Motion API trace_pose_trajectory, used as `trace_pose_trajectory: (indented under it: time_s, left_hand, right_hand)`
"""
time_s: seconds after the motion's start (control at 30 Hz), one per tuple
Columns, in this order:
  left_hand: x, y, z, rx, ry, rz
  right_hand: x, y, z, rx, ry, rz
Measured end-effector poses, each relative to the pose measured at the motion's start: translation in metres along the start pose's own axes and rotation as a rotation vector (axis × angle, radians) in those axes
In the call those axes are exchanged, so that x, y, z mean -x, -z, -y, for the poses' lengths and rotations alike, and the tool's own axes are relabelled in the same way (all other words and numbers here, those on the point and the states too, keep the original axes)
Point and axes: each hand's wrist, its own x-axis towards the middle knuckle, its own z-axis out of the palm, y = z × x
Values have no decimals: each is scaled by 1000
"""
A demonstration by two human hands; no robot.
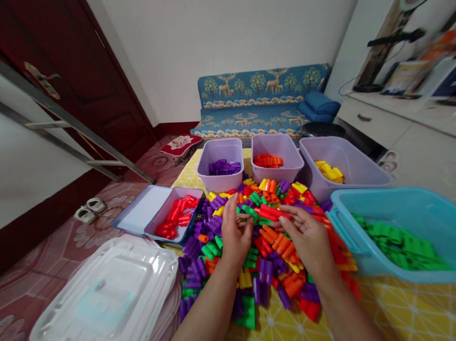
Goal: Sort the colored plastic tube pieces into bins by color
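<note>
Over a heap of colourful plastic building blocks [270, 271], my right hand [307, 235] pinches a red block [271, 212] between thumb and fingers. My left hand [235, 234] hovers just left of it, fingers raised and apart from the thumb, with no block visible in it. Purple, green, orange, yellow and red pieces lie mixed under both hands. Behind the heap, one lilac bin [221, 184] contains purple blocks, another lilac bin [277, 174] orange-red ones, and a third lilac bin [352, 176] yellow ones.
A blue bin [403, 196] with green blocks stands at right. Left of the heap lies an open box [132, 212] with red blocks, and nearer, stacked clear lids [86, 323]. A patterned yellow cloth [394, 309] covers the table. A ladder [66, 124] leans at left.
</note>
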Motion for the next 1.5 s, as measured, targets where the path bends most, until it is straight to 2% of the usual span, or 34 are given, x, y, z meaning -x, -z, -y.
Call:
trace_pose_trajectory:
  time_s: [0.13,0.23,0.37,0.53,0.73,0.93,1.1,1.2,1.37,1.5]
  left_hand:
    - [0,6,-10,-54,-88,53]
    - [0,10,-19,-39,-175,153]
    - [1,10,-19,-33,-279,243]
    - [4,7,-10,-60,-214,196]
    - [5,8,-13,4,-123,226]
    - [4,8,-12,-17,-103,215]
    - [6,8,-11,-77,-141,258]
    - [7,9,-12,-84,-138,248]
    - [4,9,-10,-74,-83,135]
    - [2,8,-12,-115,-202,99]
  right_hand:
    - [3,-3,1,-10,-28,32]
    - [4,-4,1,14,-15,46]
    - [6,-3,0,121,0,57]
    - [8,-2,4,209,28,66]
    - [7,-3,7,161,33,96]
    - [8,-2,6,209,18,134]
    - [9,-4,5,320,109,174]
    - [7,-3,4,364,150,152]
    - [4,7,7,316,77,28]
    - [1,14,11,298,60,-6]
